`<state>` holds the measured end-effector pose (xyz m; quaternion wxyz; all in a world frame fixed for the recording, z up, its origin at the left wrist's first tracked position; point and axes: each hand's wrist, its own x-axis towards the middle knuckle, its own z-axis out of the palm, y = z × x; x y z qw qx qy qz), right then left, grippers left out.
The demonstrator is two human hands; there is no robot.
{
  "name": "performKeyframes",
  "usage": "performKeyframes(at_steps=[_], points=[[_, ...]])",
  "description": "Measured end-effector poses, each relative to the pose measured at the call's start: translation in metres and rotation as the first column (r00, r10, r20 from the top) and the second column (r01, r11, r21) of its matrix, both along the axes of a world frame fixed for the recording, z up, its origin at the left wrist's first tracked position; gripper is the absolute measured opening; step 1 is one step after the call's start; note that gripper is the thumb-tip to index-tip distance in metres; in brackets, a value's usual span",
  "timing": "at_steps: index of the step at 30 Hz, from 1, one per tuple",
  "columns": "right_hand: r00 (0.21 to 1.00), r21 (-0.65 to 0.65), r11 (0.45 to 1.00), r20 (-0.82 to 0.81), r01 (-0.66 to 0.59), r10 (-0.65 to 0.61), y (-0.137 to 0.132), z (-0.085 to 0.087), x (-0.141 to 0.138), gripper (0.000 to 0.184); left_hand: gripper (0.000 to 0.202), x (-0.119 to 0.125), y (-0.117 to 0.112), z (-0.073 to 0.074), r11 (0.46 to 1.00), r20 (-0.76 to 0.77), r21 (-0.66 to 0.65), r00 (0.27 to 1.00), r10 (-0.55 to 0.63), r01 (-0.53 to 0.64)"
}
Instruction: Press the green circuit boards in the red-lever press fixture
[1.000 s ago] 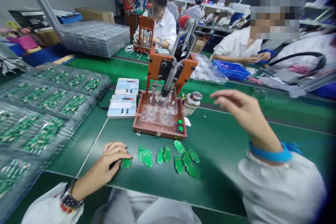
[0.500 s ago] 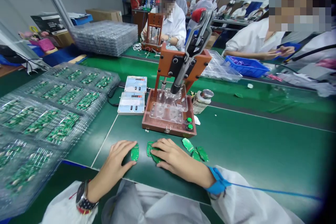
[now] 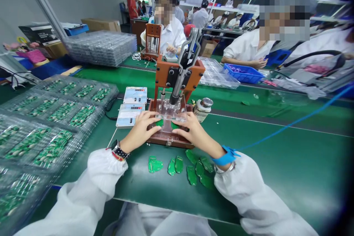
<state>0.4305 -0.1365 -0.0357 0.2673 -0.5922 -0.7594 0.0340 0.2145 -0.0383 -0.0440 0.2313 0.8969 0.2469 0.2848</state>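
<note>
1. Both hands are up at the press jig [image 3: 167, 141] in the middle of the tabletop [image 3: 276, 162]. The left hand [image 3: 143, 124] and the right hand [image 3: 190, 127] are each on a board in its clear nest.
2. The left hand's fingers curl over a green board [image 3: 159, 122]. I cannot tell whether they pinch it or only press it down.
3. The right hand lies flat with its fingers stretched and apart, over the second board [image 3: 174, 125].
4. The lever [image 3: 193, 40] stands raised, so I judge this pair is seated or nearly so, but not pressed.
5. The loose boards [image 3: 179, 164] lie just in front of the jig, between the sleeves. I cannot tell whether they are finished or waiting.
6. The trays [image 3: 55, 118] to the left hold many more boards, so plenty looks left.
</note>
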Motion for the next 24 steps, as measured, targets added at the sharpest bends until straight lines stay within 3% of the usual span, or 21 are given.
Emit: performKeyframes(at_steps=[8, 13, 16, 21, 24], points=[[0.993, -0.034, 0.993, 0.023, 0.116, -0.115, -0.012, -0.001, -0.015, 0.027, 0.029, -0.002, -0.006, 0.003, 0.996, -0.167, 0.07, 0.985, -0.046, 0.058], [0.974, -0.023, 0.975, 0.037, 0.223, -0.222, -0.016, -0.001, -0.025, 0.026, 0.05, 0.003, -0.006, 0.0, 0.999, -0.078, -0.039, 0.996, -0.036, 0.033], [0.962, -0.023, 0.962, 0.023, 0.274, -0.273, -0.015, 0.0, -0.03, 0.023, 0.046, 0.005, -0.002, -0.002, 0.997, -0.054, -0.073, 0.998, -0.044, 0.04], [0.959, 0.007, 0.959, 0.027, 0.282, -0.282, -0.018, -0.003, -0.04, 0.026, 0.037, 0.006, 0.004, -0.004, 0.996, -0.127, -0.086, 0.992, -0.028, 0.017], [0.97, 0.046, 0.969, -0.029, 0.243, -0.242, -0.021, 0.009, -0.026, 0.028, 0.043, 0.004, 0.005, -0.009, 0.992, -0.125, -0.125, 0.991, -0.05, 0.034]])
